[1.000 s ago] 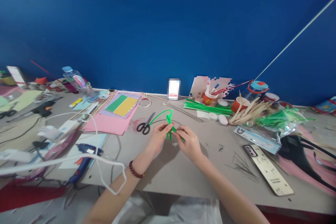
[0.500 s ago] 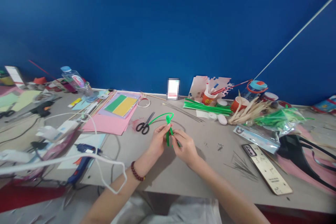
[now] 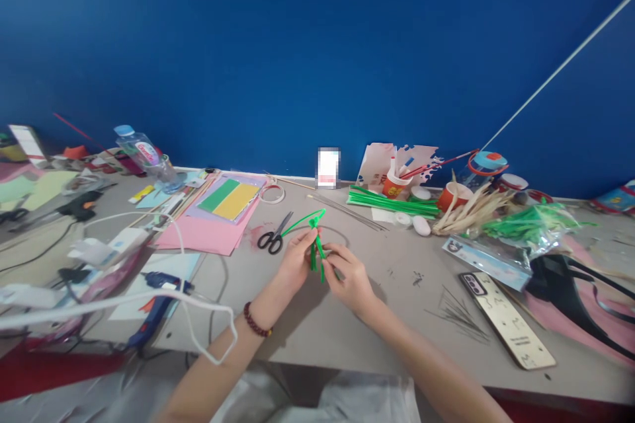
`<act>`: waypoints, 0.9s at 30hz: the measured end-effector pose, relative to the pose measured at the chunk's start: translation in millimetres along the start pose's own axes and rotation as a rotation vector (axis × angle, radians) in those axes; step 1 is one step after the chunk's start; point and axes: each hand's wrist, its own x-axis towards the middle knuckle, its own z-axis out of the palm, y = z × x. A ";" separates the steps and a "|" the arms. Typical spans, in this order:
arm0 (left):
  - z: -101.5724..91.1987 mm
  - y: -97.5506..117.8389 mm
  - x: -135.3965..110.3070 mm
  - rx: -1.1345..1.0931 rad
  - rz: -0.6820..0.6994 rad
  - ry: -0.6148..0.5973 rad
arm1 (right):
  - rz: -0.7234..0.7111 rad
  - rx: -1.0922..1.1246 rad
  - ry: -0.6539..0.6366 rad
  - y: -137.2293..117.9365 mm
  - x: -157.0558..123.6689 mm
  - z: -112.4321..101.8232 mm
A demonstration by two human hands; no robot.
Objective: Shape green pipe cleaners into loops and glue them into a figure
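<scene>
The strips are bright green, the wall deep blue, the phone case cream with dark squiggles.

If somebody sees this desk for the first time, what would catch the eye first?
Probably the blue wall filling the upper half. Next come the bright green strips at centre, between the left hand and right hand. Black scissors lie just beyond the left hand.
</scene>
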 end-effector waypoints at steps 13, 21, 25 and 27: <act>8.9 3.2 -11.8 0.560 0.431 -0.101 | 0.226 0.178 0.156 4.5 8.3 -13.0; -1.5 3.4 -9.3 1.041 0.834 -0.250 | 0.218 0.206 0.177 9.4 13.8 -25.5; -5.4 3.0 -6.4 1.222 1.059 -0.231 | 0.141 0.127 0.166 8.6 19.2 -30.8; -5.9 3.7 -6.7 1.294 1.123 -0.231 | 0.132 0.097 0.172 9.3 19.9 -31.1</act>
